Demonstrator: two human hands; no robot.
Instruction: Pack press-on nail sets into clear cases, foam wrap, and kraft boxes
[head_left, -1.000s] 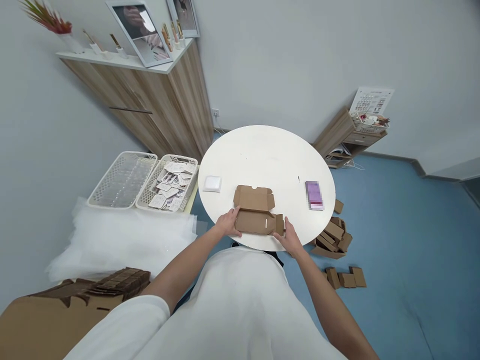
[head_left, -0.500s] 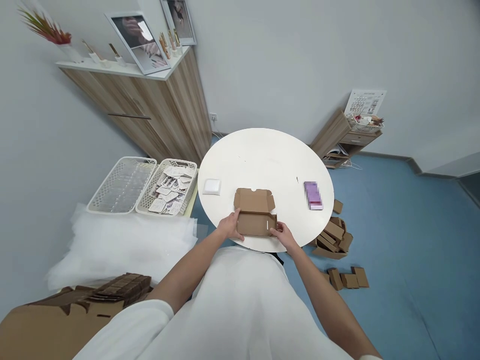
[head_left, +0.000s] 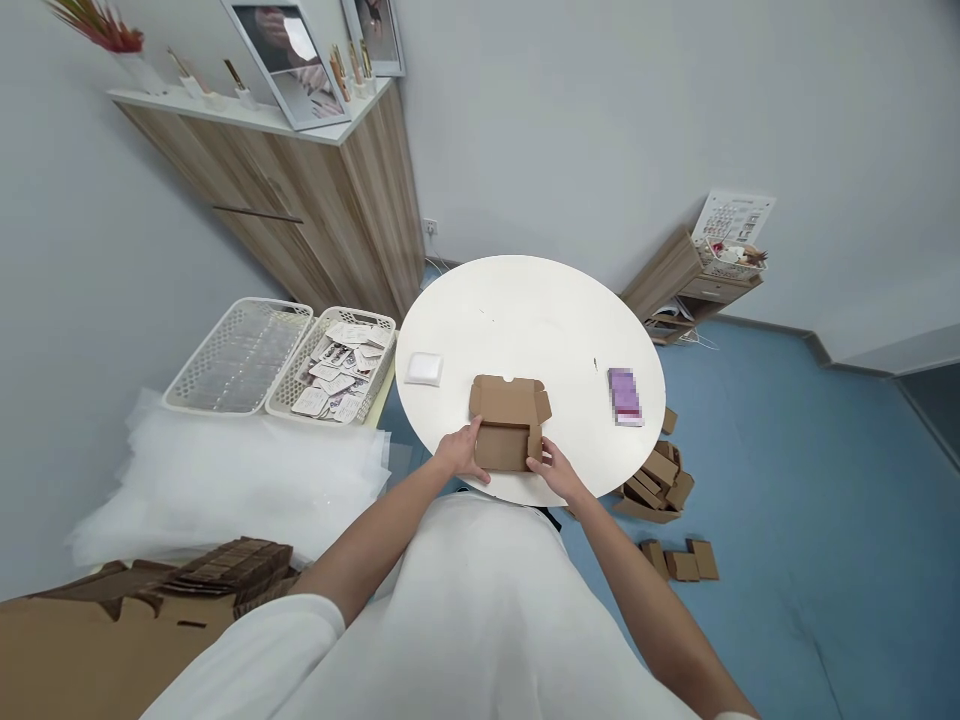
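- The left hand [head_left: 461,452] is reaching in at the left end of the box [head_left: 502,447], its fingers and thumb spreading and gripping that end.
- The right hand [head_left: 553,474] is coming in at the box's right end, its fingers pressing outside the end wall and its thumb holding the near corner.
- The box is lying between both hands' fingers on the table [head_left: 525,310], its lid [head_left: 510,401] opening away from the person.
- The white packet [head_left: 425,369] is resting left of the box.
- The purple stack [head_left: 624,393] is sitting right of the box, well apart.
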